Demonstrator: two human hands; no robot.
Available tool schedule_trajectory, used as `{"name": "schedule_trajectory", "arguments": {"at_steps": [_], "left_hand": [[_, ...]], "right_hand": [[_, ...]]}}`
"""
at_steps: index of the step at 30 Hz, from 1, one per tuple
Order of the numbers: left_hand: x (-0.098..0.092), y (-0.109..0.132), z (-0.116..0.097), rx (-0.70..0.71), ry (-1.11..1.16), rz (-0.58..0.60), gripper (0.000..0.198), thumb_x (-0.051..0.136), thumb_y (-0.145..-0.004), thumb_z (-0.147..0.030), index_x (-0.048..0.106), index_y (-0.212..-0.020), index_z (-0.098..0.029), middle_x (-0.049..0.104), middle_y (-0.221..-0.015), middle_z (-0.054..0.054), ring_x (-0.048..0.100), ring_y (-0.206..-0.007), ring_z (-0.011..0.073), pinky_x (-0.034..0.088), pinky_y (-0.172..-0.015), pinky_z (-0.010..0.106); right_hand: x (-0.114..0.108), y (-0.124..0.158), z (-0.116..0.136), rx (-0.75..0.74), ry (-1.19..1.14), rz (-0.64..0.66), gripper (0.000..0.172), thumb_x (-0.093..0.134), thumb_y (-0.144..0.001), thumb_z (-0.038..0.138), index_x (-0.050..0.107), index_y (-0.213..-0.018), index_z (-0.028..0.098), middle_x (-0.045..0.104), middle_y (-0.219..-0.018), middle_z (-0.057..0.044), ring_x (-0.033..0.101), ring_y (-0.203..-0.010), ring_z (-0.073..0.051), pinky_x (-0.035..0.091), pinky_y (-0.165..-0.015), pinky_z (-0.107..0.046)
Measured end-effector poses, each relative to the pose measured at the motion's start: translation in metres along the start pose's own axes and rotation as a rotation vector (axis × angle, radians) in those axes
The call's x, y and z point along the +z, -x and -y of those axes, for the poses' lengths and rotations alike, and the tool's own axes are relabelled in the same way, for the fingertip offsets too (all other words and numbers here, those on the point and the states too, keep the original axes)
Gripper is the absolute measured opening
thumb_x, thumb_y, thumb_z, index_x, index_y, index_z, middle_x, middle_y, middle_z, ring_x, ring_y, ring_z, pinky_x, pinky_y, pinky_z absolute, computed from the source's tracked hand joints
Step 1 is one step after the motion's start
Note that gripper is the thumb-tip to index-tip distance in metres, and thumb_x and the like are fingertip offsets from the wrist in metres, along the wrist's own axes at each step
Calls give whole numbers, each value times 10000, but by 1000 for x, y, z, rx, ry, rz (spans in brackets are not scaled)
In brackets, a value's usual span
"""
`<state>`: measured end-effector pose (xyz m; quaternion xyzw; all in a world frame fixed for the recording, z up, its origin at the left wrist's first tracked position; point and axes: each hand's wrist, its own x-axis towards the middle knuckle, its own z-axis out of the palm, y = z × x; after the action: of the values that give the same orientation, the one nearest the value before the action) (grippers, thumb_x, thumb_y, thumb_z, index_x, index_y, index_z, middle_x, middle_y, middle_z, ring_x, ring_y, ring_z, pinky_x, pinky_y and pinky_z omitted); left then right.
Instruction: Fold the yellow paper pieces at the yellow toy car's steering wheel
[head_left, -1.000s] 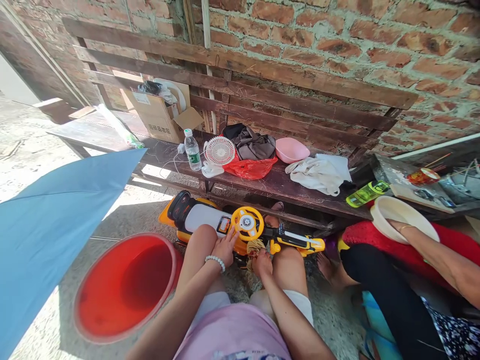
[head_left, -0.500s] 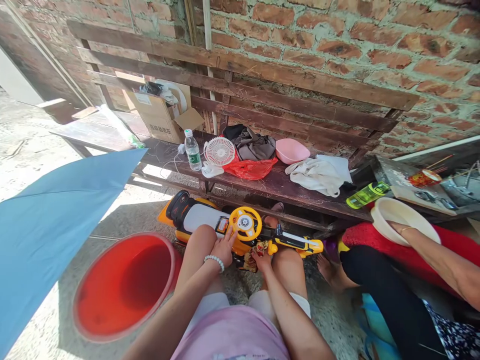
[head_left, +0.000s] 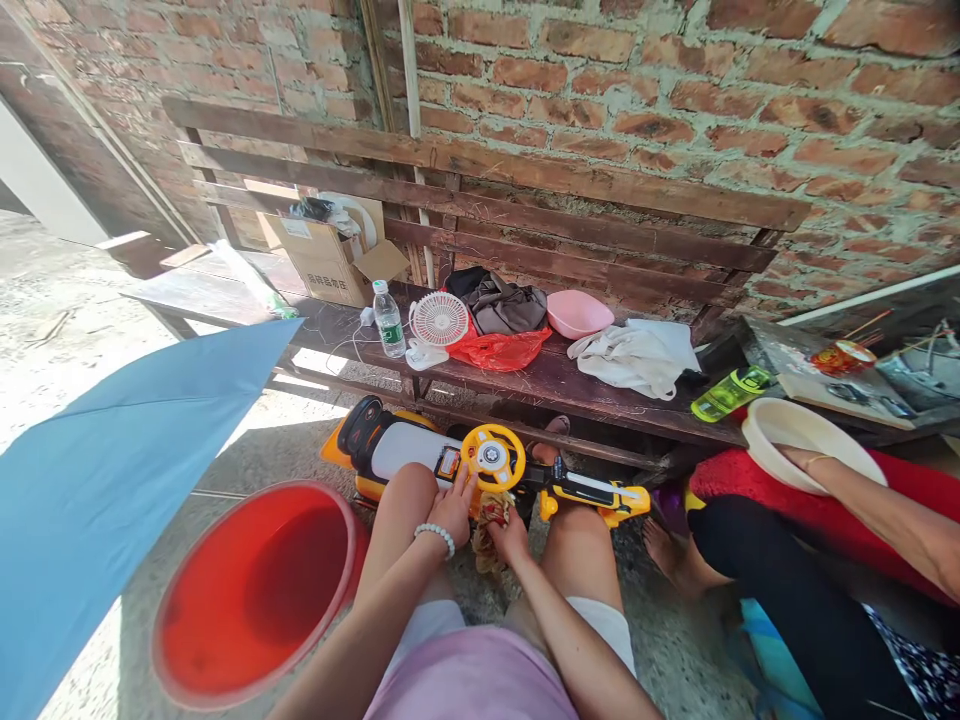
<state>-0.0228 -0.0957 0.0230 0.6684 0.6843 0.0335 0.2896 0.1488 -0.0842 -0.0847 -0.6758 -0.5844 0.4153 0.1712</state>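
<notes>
A yellow and black ride-on toy car (head_left: 397,445) lies crosswise in front of my knees, its yellow steering wheel (head_left: 517,455) facing up. My left hand (head_left: 454,512), with a beaded bracelet at the wrist, has its fingers stretched out against the wheel's lower left edge. Just below the wheel, my right hand (head_left: 511,535) is closed on a crumpled brown patterned cloth (head_left: 491,545), which hangs between my knees. Part of the cloth is hidden by the fingers.
A red tub (head_left: 169,610) stands at left beneath a blue umbrella (head_left: 150,440). Behind the toy, a wooden bench (head_left: 600,400) bears a water bottle (head_left: 388,325), a fan (head_left: 439,318) and a pink bowl (head_left: 579,314). At right, another person's hand reaches into a cream basin (head_left: 765,430).
My right hand has drawn the cloth a little left and down, off the toy's right side to below the wheel. My left hand stays at the wheel. The view has tilted slightly upward.
</notes>
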Motion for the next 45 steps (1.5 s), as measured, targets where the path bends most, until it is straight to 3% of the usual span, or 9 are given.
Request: {"name": "schedule_trajectory", "arguments": {"at_steps": [3, 7, 11, 17, 22, 26, 35, 40, 45], "left_hand": [[0, 0, 1, -5, -20, 7, 1067, 638, -815, -219, 62, -1713, -250, 28, -1786, 161, 516, -1428, 422, 409, -1150, 533], [2, 1, -1, -12, -74, 17, 1045, 585, -805, -130, 72, -1711, -216, 38, -1780, 182, 533, -1414, 391, 393, -1165, 535], [3, 0, -1, -20, -89, 36, 1048, 574, -783, -89, 94, -1708, -192, 94, -1774, 197, 558, -1396, 359, 396, -1177, 486], [4, -1, 1, -29, -113, 44, 1076, 594, -768, -104, 72, -1704, -201, 142, -1766, 201, 572, -1384, 341, 386, -1186, 489], [3, -1, -1, -34, -76, 30, 1015, 595, -781, -132, 162, -1697, -189, 200, -1759, 186, 524, -1439, 345, 361, -1210, 487], [3, 0, -1, -9, -24, 1, 1041, 658, -786, -224, 157, -1698, -201, 118, -1771, 202, 508, -1440, 419, 365, -1187, 532], [3, -1, -3, -7, -22, 5, 1080, 611, -798, -181, 32, -1710, -213, 109, -1774, 191, 415, -1515, 411, 366, -1175, 534], [2, 0, -2, -26, -76, 16, 929, 490, -827, -62, 192, -1698, -183, 121, -1779, 157, 494, -1470, 332, 357, -1198, 484], [5, -1, 1, -4, -107, 31, 992, 501, -770, -34, 171, -1698, -152, 3, -1780, 174, 508, -1457, 336, 367, -1186, 466]], "right_hand": [[-15, -4, 11, -18, -93, -133, 602, 520, -836, 247, 559, -1429, 153, 753, -1243, -130, 717, -1135, -255, 550, -970, -329], [-35, -6, 26, -13, 130, -275, 757, 486, -907, 249, 314, -1636, 144, 552, -1542, -178, 587, -1363, -273, 482, -1086, -344], [-42, -11, 46, 75, 429, -111, 711, 500, -966, 239, 312, -1651, 194, 615, -1414, -195, 683, -1210, -286, 520, -996, -364], [-46, -20, 67, -16, 718, 125, 470, 580, -926, 166, 629, -1394, 154, 652, -1329, -226, 702, -1174, -301, 544, -950, -373], [-34, -3, 41, -55, 629, 168, 643, 600, -870, 112, 558, -1501, 231, 664, -1353, -211, 713, -1164, -332, 545, -952, -437], [-29, 17, 12, 9, 433, 259, 608, 637, -852, 171, 602, -1456, 232, 723, -1296, -151, 720, -1166, -316, 532, -982, -411], [-53, -7, 62, 100, -85, -262, 621, 423, -982, 334, 344, -1585, 208, 623, -1469, -125, 620, -1308, -209, 504, -1023, -274], [-67, 5, 78, -37, 221, -249, 611, 475, -987, 305, 402, -1585, 202, 568, -1469, -174, 611, -1276, -288, 495, -1016, -351], [-104, -5, 110, -244, 608, -233, 547, 493, -960, 184, 541, -1499, 262, 349, -1665, -147, 552, -1276, -339, 459, -984, -413]]}}
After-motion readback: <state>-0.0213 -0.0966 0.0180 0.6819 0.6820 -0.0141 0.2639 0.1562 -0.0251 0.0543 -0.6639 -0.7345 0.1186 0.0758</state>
